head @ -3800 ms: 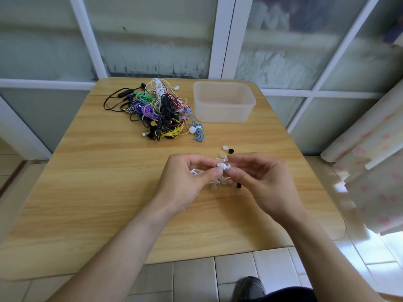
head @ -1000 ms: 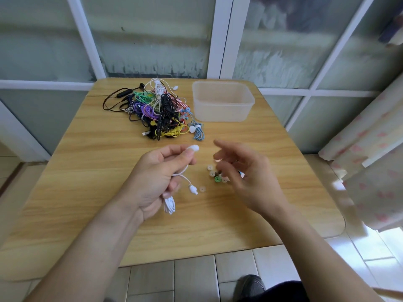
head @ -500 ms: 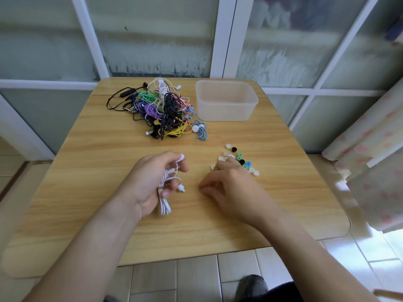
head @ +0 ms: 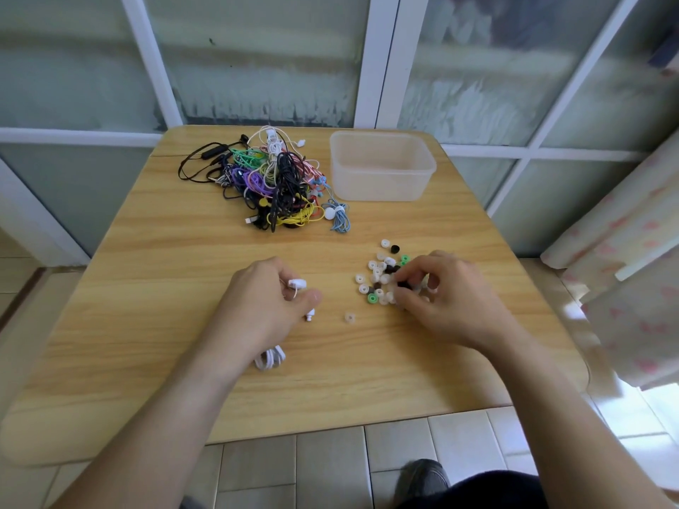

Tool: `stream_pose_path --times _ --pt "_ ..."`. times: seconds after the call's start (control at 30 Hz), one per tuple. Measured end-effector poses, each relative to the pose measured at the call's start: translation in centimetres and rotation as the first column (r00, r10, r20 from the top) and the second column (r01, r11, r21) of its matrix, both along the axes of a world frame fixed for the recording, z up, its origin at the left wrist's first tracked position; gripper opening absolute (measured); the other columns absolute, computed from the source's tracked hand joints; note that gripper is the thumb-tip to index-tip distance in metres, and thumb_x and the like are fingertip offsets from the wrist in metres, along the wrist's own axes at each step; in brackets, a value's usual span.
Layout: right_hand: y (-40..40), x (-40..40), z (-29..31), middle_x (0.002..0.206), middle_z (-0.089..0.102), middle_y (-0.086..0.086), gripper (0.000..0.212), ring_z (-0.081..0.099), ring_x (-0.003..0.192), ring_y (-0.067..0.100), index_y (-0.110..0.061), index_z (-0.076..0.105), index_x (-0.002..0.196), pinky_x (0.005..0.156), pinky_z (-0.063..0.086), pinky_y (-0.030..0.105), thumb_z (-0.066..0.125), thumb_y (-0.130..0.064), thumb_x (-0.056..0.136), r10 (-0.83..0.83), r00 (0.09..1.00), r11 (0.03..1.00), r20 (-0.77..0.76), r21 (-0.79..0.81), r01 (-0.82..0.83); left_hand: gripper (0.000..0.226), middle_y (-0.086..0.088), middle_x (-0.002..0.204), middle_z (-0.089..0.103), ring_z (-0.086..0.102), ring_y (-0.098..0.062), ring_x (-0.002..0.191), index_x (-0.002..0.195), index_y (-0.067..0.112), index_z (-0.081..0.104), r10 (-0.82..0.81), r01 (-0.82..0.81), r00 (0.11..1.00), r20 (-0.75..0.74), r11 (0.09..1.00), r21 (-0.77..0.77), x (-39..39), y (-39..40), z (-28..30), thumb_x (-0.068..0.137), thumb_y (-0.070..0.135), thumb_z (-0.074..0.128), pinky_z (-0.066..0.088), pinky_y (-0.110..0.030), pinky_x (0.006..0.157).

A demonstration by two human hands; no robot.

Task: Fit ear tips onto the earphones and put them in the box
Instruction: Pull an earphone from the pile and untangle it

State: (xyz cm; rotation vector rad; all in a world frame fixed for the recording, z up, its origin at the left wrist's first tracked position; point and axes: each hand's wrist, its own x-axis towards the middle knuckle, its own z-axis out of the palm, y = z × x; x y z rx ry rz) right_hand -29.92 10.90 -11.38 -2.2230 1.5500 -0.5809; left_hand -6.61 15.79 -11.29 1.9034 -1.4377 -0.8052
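Both hands (head: 264, 306) curled, knuckles up

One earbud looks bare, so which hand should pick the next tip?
Right hand: its fingers already sit in the tips, probably best. Left hand grips the white earphones.

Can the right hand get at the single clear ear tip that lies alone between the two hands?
Probably yes. The clear ear tip lies alone on bare table, beside the right hand, with nothing over it. That hand is busy among the ear tip pile.

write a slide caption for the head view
Left hand holds white earphones; right hand picks among ear tips.
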Motion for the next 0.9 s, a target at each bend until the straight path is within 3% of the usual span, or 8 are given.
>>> stream_pose_path --times 0.07,0.13,0.27,0.57,0.73,0.9 --pt "-0.1 0.2 -0.1 0.081 0.06 -0.01 0.009 0.05 0.076 -0.001 -0.031 0.072 0.091 0.066 0.033 0.003 0.071 -0.028 0.082 -0.001 1.0 1.0 0.021 -0.018 0.001 0.014 0.0 0.06 0.069 0.06 -0.016 0.043 0.084 0.014 0.059 -0.011 0.015 0.997 -0.076 0.999 0.042 0.2 -0.1 0.0 0.084 0.019 0.072 0.045 -0.021 0.045" --pt "-0.3 0.7 -0.2 0.08 0.06 -0.01 0.005 0.049 0.076 -0.001 -0.031 0.072 0.089 0.066 0.032 0.002 0.069 -0.028 0.085 -0.019 0.999 0.999 0.045 -0.039 0.02 0.01 -0.002 0.06 0.07 0.065 -0.018 0.046 0.088 0.012 0.059 -0.033 0.042 0.993 -0.117 0.996 0.079 0.5 -0.3 -0.1 0.086 0.009 0.069 0.047 -0.02 0.05" --pt "-1.1 1.7 -0.8 0.081 0.058 -0.007 0.009 0.049 0.076 0.004 -0.026 0.074 0.088 0.065 0.032 0.001 0.065 -0.024 0.087 -0.041 0.999 0.998 0.011 -0.044 0.042 0.015 -0.009 0.064 0.071 0.067 -0.024 0.052 0.096 0.007 0.059 -0.02 0.054 0.955 -0.295 0.993 0.107 0.7 -0.3 -0.2 0.086 0.0 0.068 0.054 -0.031 0.061" --pt "-1.6 2.8 -0.7 0.078 0.057 -0.003 0.01 0.051 0.083 0.013 -0.025 0.076 0.092 0.065 0.033 0.003 0.069 -0.023 0.085 0.018 1.0 0.996 -0.012 -0.082 -0.019 0.028 -0.018 0.081 0.074 0.067 -0.019 0.061 0.109 -0.003 0.06 -0.01 0.091 0.731 -0.683 0.992 0.082 -0.1 0.1 1.4 0.082 -0.002 0.068 0.056 -0.022 0.061" --pt "-1.9 3.1 -1.0 0.081 0.052 -0.004 0.009 0.048 0.085 0.014 -0.023 0.075 0.09 0.06 0.031 0.015 0.066 -0.021 0.088 0.017 1.0 0.996 -0.018 -0.09 -0.019 0.029 -0.018 0.082 0.073 0.068 -0.017 0.062 0.111 -0.006 0.058 0.038 0.066 0.601 -0.798 0.993 0.097 -0.7 0.0 1.8 0.083 -0.005 0.063 0.056 -0.02 0.06" --pt "-1.9 3.2 -1.4 0.087 0.054 -0.006 0.01 0.049 0.091 0.018 -0.019 0.065 0.087 0.069 0.029 0.02 0.059 -0.016 0.094 -0.004 0.998 0.996 0.058 -0.086 0.009 0.029 -0.019 0.085 0.069 0.069 -0.015 0.063 0.117 -0.008 0.058 0.082 0.022 0.558 -0.826 0.993 0.113 -1.3 -0.1 1.8 0.088 -0.005 0.06 0.056 -0.02 0.058"
